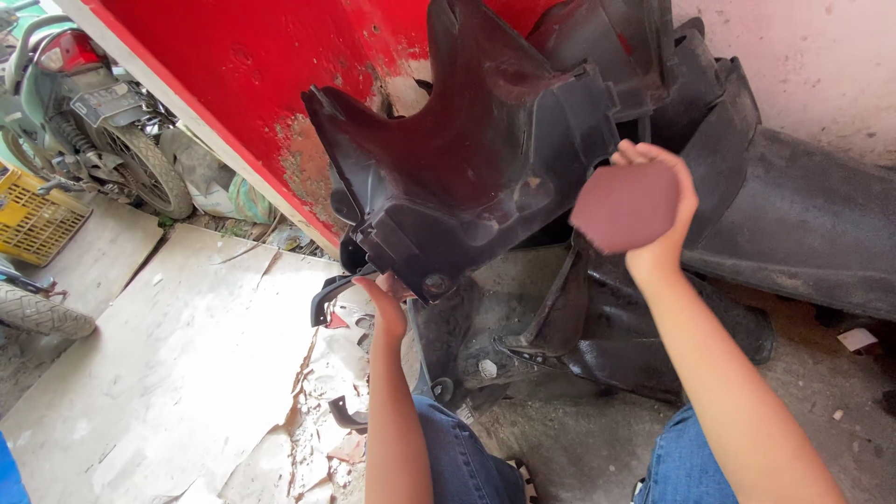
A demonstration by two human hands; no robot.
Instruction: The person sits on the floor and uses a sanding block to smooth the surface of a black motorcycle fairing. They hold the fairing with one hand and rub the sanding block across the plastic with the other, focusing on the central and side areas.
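My right hand (653, 201) has its grip closed on a round, reddish-brown sanding disc (623, 207), fingers curled over its top edge and the disc's flat face turned up toward me, held right against the right side of the big black plastic fairing panel (467, 159). My left hand (385, 308) is tucked under the lower edge of that same panel, its grip closed on the bottom corner, though the fingers are mostly hidden behind the plastic, so I cannot tell how tightly they close. The panel stands tilted, its hollow inner side toward me, and it leans on the red wall (252, 75) behind it, where the paint is chipped just left of the panel. More black fairing pieces (644, 327) lie below and to the right of the panel, one long piece (803, 224) stretching off right along the pale wall. Small black plastic bits (329, 294) sit on the floor just left of the panel's lower corner. Left of the panel, pale flat boards (177, 364) cover the ground. Well off to the left of the panel a parked motorbike (93, 112) stands, with a yellow slatted crate (33, 219) beside it; what is inside the crate I cannot make out. My knees in blue jeans (457, 457) are below the panel.
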